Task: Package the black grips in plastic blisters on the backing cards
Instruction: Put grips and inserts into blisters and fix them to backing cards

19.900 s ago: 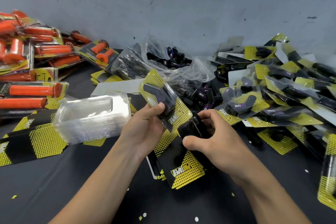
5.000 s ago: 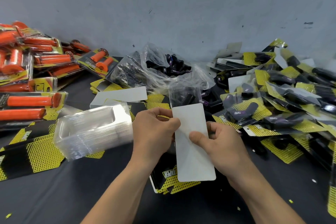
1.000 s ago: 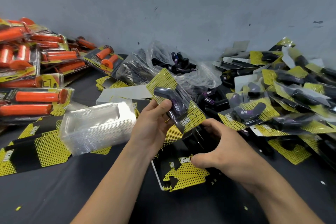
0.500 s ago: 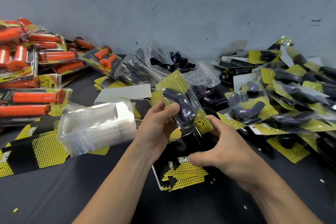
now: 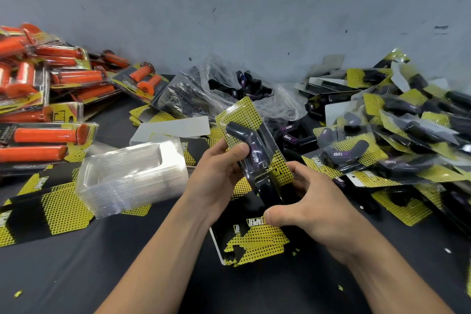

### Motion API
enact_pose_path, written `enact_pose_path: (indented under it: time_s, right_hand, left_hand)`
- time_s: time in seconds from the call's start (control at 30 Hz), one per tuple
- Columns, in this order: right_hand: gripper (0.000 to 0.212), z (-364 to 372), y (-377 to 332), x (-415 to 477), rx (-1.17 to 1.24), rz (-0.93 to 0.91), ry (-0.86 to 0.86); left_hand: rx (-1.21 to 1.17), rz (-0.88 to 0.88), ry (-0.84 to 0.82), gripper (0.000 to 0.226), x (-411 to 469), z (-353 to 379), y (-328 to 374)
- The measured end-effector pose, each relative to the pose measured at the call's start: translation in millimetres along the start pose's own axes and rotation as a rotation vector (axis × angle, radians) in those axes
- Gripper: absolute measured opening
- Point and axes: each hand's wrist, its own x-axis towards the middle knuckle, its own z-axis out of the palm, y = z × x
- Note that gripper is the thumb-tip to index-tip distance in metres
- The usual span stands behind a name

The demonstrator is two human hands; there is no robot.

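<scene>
My left hand (image 5: pixel 219 173) holds a yellow-and-black backing card (image 5: pixel 244 117) with a clear blister over a black grip (image 5: pixel 246 150), thumb pressed on the blister. The card tilts up and away from me. My right hand (image 5: pixel 305 201) grips the card's lower end, fingers curled behind its right edge and thumb near the bottom. Under both hands lies a stack of flat backing cards (image 5: pixel 254 242). A stack of empty clear blisters (image 5: pixel 132 173) stands to the left. Loose black grips (image 5: pixel 293 137) lie just beyond the held card.
Packaged orange grips (image 5: pixel 46 135) pile up at the far left. Finished black grip packs (image 5: pixel 397 140) heap at the right. A crumpled clear bag (image 5: pixel 229 86) with more grips sits against the grey wall. Flat cards (image 5: pixel 38 214) lie at the near left on the dark tabletop.
Five seconds ago the card showed its white back; it is now turned printed face up. Over the last second the pack shifted slightly right and my right hand closed on its lower end.
</scene>
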Motion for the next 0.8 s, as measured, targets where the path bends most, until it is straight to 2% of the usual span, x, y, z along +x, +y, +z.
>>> enact_pose_path:
  time_s: [0.33,0.43,0.53,0.57,0.67,0.8]
  right_hand:
    - [0.056,2.5,0.1,2.1,-0.001,0.055,0.031]
    - [0.06,1.2,4.4,5.2,0.074,0.119,0.084]
    - [0.078,0.3,6.0,6.3,0.073,0.154,0.105]
    - [0.076,-0.8,5.3,6.0,0.078,0.168,0.094]
    - [0.045,-7.2,3.9,5.4,0.176,0.198,-0.047]
    - [0.029,-23.6,2.4,2.1,0.23,0.335,-0.229]
  left_hand:
    - [0.037,0.017,-0.021,0.04,0.1,-0.3,-1.7]
    - [0.028,0.019,-0.014,0.038,-0.2,0.5,-5.0]
    - [0.035,0.015,-0.019,0.041,0.4,2.6,-5.5]
    - [0.029,0.012,-0.016,0.043,0.6,3.2,-6.4]
    - [0.026,-0.005,0.053,0.051,0.9,5.0,-9.4]
    - [0.059,-0.006,0.187,0.03,4.6,6.4,-13.3]
